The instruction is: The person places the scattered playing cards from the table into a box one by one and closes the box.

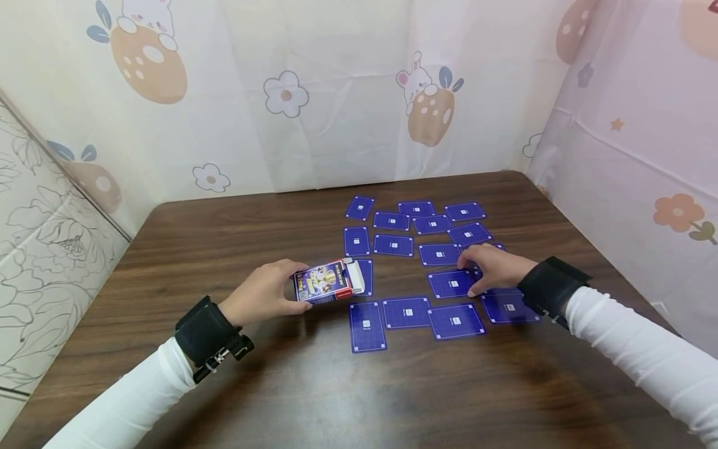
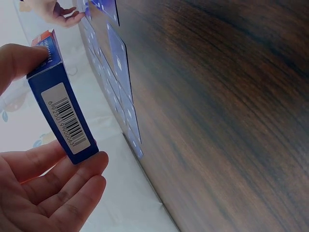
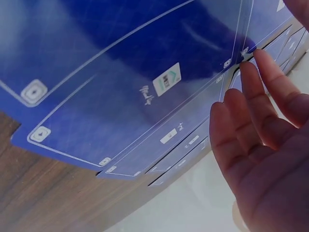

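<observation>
My left hand (image 1: pixel 268 293) holds a small card box (image 1: pixel 322 282) between thumb and fingers, its white flap standing open at the right end. The left wrist view shows the box's blue end with a barcode (image 2: pixel 65 119), pinched by the left hand (image 2: pixel 53 188). My right hand (image 1: pixel 496 268) is over the right side of the blue cards, its fingertips at a card (image 1: pixel 450 284). In the right wrist view, the fingers of the right hand (image 3: pixel 265 125) are slightly bent beside blue cards (image 3: pixel 120 111); whether they touch one, I cannot tell.
Several blue cards lie face down in uneven rows on the brown wooden table (image 1: pixel 235 237), some overlapping, including one (image 1: pixel 367 327) at the near left and one (image 1: pixel 359 207) at the far left. A patterned curtain (image 1: pixel 336 143) hangs behind the table.
</observation>
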A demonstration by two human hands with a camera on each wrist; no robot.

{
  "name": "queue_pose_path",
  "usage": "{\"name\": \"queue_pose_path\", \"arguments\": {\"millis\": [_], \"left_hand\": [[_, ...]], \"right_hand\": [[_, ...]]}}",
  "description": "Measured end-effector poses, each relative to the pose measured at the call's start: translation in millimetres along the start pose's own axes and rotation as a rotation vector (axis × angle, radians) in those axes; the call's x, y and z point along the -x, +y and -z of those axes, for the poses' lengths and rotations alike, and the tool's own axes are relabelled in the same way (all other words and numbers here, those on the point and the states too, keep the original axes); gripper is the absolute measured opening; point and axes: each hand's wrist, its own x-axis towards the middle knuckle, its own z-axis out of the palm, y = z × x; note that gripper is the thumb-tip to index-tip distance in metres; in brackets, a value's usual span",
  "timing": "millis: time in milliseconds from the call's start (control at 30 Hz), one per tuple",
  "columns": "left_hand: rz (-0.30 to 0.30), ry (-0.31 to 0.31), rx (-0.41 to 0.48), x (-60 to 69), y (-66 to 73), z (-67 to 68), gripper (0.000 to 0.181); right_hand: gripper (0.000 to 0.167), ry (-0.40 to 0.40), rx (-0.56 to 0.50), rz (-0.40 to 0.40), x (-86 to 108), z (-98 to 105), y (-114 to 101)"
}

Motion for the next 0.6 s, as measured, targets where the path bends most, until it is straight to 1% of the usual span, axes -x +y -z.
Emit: {"name": "queue_pose_path", "arguments": {"millis": [100,167,333,467,600], "left_hand": [[0.004,0.000,-0.002,0.7,0.1,-0.7,0.067],[-0.002,-0.001,0.001,-1.2,1.8,-1.7,0.067],[-0.016,-0.005,0.007,-4.4,3.8,-4.5,0.067],[-0.016,0.001,0.000,-3.9,3.0,-5.0,0.066],[-0.002,0.010,-0.003,-0.1,1.8,-4.9,0.066]], "right_hand": [[0.043,0.000,0.010,-0.009,-1.6,-0.4,-1.2],[0.043,-0.002,0.007,-0.023,1.4,0.3,-0.1],[0.046,-0.008,-0.039,-0.054,7.1,0.9,4.0],[0.044,0.022,-0.110,-0.062,7.3,0.4,5.8],[0.033,0.062,-0.209,-0.040,4.7,-1.9,5.0]]}}
